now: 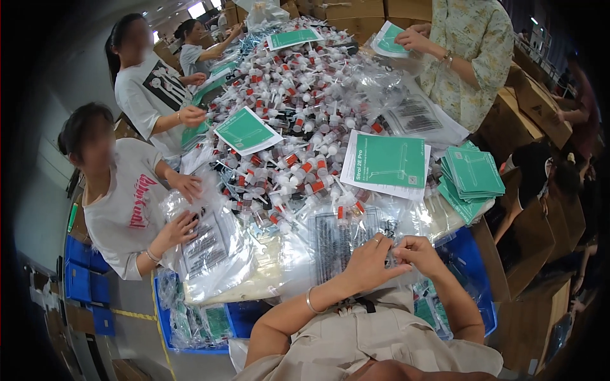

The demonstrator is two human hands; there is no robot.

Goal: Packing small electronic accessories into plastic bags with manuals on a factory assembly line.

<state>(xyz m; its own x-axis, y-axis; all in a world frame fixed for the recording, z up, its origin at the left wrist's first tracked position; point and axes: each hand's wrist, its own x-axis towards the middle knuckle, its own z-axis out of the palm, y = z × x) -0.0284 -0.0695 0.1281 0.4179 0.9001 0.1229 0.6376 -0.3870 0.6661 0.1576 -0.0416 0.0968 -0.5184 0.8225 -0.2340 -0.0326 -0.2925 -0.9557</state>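
Observation:
A clear plastic bag (pixel 337 244) with a block of black print lies flat at the table's near edge. My left hand (pixel 373 263), with a bangle on its wrist, has its fingers bent down on the bag's right end. Close beside it, my right hand (pixel 419 254) pinches the plastic between thumb and fingers. What lies under my fingertips is partly hidden. Just beyond the bag, a heap of small clear bottles (pixel 298 171) with white nozzle caps and red labels covers the table. A green-and-white booklet (pixel 386 162) rests on the heap's near right side.
A stack of green booklets (pixel 473 174) stands to the right. Another booklet (pixel 248 130) lies on the heap. Blue bins (pixel 238 317) with bagged items sit below the table edge. Co-workers stand left and across; one spreads a plastic bag (pixel 206 238). Cardboard boxes (pixel 534 254) fill the right.

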